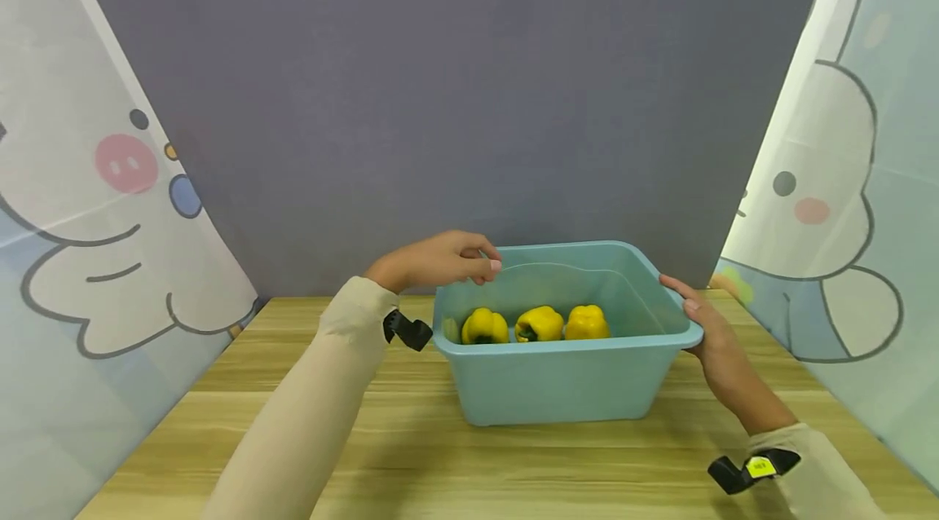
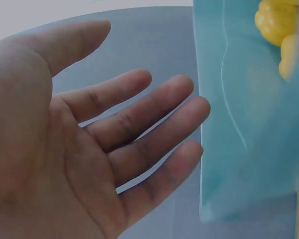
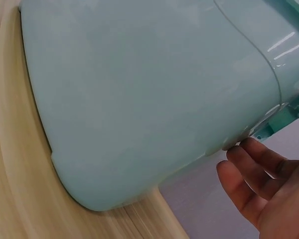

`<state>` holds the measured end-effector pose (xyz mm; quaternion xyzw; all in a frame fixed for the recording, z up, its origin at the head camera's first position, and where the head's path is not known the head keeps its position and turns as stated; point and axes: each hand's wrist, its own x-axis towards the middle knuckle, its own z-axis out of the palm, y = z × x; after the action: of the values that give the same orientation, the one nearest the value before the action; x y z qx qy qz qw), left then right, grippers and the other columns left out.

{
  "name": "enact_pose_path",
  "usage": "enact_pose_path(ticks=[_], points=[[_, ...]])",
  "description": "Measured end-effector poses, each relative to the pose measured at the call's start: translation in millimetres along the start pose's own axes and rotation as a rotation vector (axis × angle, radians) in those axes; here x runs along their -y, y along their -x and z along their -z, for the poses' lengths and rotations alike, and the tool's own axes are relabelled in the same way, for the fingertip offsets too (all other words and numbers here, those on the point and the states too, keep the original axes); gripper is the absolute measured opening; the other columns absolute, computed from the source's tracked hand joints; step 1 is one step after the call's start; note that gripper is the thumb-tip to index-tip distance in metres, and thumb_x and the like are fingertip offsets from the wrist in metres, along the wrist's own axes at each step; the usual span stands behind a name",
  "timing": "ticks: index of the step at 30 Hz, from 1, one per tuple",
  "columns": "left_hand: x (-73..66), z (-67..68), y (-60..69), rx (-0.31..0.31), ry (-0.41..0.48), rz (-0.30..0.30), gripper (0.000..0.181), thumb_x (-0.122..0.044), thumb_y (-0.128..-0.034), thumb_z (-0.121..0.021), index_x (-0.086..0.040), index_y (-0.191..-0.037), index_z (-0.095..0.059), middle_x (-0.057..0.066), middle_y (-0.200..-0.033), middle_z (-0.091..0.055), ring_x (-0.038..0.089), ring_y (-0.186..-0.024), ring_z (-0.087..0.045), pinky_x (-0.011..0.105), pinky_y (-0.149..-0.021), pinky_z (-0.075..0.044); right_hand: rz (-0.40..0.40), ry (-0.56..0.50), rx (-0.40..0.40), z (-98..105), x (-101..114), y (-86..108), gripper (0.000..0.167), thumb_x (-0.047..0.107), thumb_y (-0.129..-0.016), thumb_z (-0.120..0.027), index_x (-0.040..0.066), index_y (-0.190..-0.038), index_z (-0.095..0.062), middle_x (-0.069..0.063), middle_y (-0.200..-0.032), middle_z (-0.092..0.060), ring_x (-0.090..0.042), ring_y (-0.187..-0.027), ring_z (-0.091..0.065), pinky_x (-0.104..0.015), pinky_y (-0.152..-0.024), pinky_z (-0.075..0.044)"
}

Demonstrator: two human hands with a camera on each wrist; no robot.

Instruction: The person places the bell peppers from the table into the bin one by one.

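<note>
A light blue plastic bin point(image 1: 557, 385) stands on the table, tilting slightly in the head view. Three yellow bell peppers lie along its floor: a left one point(image 1: 485, 327), a middle one point(image 1: 539, 324) and a right one point(image 1: 587, 323). My right hand point(image 1: 711, 341) grips the bin's rim at the right end, the thumb on top; in the right wrist view its fingers point(image 3: 246, 172) lie under the rim. Over the bin's back left corner hovers my left hand point(image 1: 443, 257). Its fingers point(image 2: 159, 119) are relaxed and spread, holding nothing.
The wood-grain table point(image 1: 367, 422) runs back to a grey upright panel point(image 1: 440, 96). Curtains with cartoon animals hang at the left point(image 1: 88, 178) and right point(image 1: 829, 218). Each forearm wears a black strap, one on the left point(image 1: 407, 330) and one on the right point(image 1: 756, 469).
</note>
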<state>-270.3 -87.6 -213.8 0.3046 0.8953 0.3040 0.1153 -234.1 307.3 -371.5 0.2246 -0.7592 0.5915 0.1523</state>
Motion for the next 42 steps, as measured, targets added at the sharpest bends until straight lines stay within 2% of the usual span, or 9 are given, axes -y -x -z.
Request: enact_pose_path(ticks=[5, 9, 15, 23, 25, 29, 33, 38, 42], points=[[10.6, -3.3, 20.2, -0.125, -0.083, -0.022, 0.036, -0.044, -0.1011, -0.057, -0.022, -0.129, -0.063, -0.006, -0.11, -0.069, 0.015, -0.104, -0.063, 0.044, -0.092, -0.05, 0.027, 0.001, -0.001, 10.5, 1.3, 2.1, 0.049, 0.026, -0.111, -0.025, 0.014, -0.157, -0.034, 0.007, -0.123, -0.057, -0.008, -0.098, -0.059, -0.028, -0.074, -0.05], [18.8, -9.0, 32.7, -0.207, -0.073, -0.033, 0.034, -0.043, -0.1013, -0.057, -0.022, -0.128, -0.064, -0.007, -0.11, -0.069, 0.014, -0.104, -0.063, 0.045, -0.094, -0.05, 0.042, -0.006, -0.001, 16.5, 2.5, 3.1, 0.048, 0.024, -0.111, -0.027, 0.013, -0.157, -0.033, 0.01, -0.124, -0.058, -0.006, -0.099, -0.06, -0.025, -0.075, -0.05], [30.6, -14.9, 42.7, -0.287, -0.047, -0.06, 0.03, -0.044, -0.1013, -0.058, -0.026, -0.124, -0.065, -0.005, -0.109, -0.068, 0.015, -0.101, -0.062, 0.044, -0.091, -0.05, 0.041, 0.018, -0.013, 19.9, 2.5, 7.4, 0.048, 0.024, -0.111, -0.028, 0.013, -0.157, -0.033, 0.012, -0.127, -0.056, -0.005, -0.102, -0.059, -0.023, -0.076, -0.049], [39.8, -25.2, 56.2, -0.379, -0.066, -0.047, 0.026, -0.043, -0.1009, -0.059, -0.027, -0.12, -0.068, -0.009, -0.104, -0.069, 0.014, -0.097, -0.063, 0.044, -0.089, -0.051, 0.04, -0.002, -0.031, 21.1, 2.6, 7.6, 0.047, 0.024, -0.111, -0.029, 0.011, -0.156, -0.034, 0.01, -0.121, -0.058, -0.005, -0.098, -0.059, -0.02, -0.077, -0.048], [43.7, -30.1, 60.5, -0.398, -0.057, -0.047, 0.028, -0.043, -0.1012, -0.059, -0.025, -0.121, -0.068, -0.008, -0.106, -0.069, 0.014, -0.097, -0.063, 0.044, -0.088, -0.051, 0.042, -0.038, -0.036, 21.0, 1.8, 7.4, 0.046, 0.024, -0.111, -0.028, 0.012, -0.155, -0.037, 0.007, -0.116, -0.061, -0.006, -0.095, -0.061, -0.021, -0.076, -0.049], [53.4, -38.3, 70.8, -0.426, -0.022, -0.047, 0.03, -0.041, -0.1018, -0.058, -0.021, -0.122, -0.068, -0.004, -0.111, -0.07, 0.014, -0.097, -0.063, 0.043, -0.087, -0.052, 0.037, -0.11, -0.034, 21.1, -1.9, 6.3, 0.042, 0.025, -0.112, -0.024, 0.024, -0.148, -0.044, 0.003, -0.102, -0.065, -0.009, -0.087, -0.064, -0.023, -0.074, -0.05], [64.0, -42.9, 79.5, -0.462, 0.002, -0.021, 0.028, -0.041, -0.1019, -0.059, -0.021, -0.12, -0.068, -0.003, -0.112, -0.069, 0.015, -0.096, -0.064, 0.041, -0.083, -0.053, 0.03, -0.156, -0.041, 22.7, -6.3, 5.5, 0.041, 0.026, -0.112, -0.022, 0.032, -0.141, -0.049, 0.004, -0.098, -0.066, -0.009, -0.083, -0.065, -0.024, -0.072, -0.052], [77.8, -51.8, 87.8, -0.463, 0.028, 0.033, 0.028, -0.041, -0.1018, -0.059, -0.022, -0.12, -0.067, -0.005, -0.111, -0.069, 0.015, -0.098, -0.064, 0.042, -0.084, -0.052, 0.02, -0.13, -0.048, 28.5, -10.2, 7.0, 0.04, 0.029, -0.112, -0.022, 0.032, -0.141, -0.05, 0.005, -0.101, -0.065, -0.008, -0.082, -0.064, -0.024, -0.069, -0.053], [87.1, -58.5, 87.8, -0.45, 0.038, 0.028, 0.028, -0.04, -0.1017, -0.059, -0.02, -0.121, -0.068, -0.006, -0.11, -0.069, 0.014, -0.097, -0.064, 0.041, -0.084, -0.052, 0.017, -0.084, -0.046, 35.3, -12.0, 9.4, 0.04, 0.029, -0.112, -0.022, 0.033, -0.141, -0.049, 0.007, -0.102, -0.065, -0.007, -0.081, -0.065, -0.024, -0.068, -0.055]])
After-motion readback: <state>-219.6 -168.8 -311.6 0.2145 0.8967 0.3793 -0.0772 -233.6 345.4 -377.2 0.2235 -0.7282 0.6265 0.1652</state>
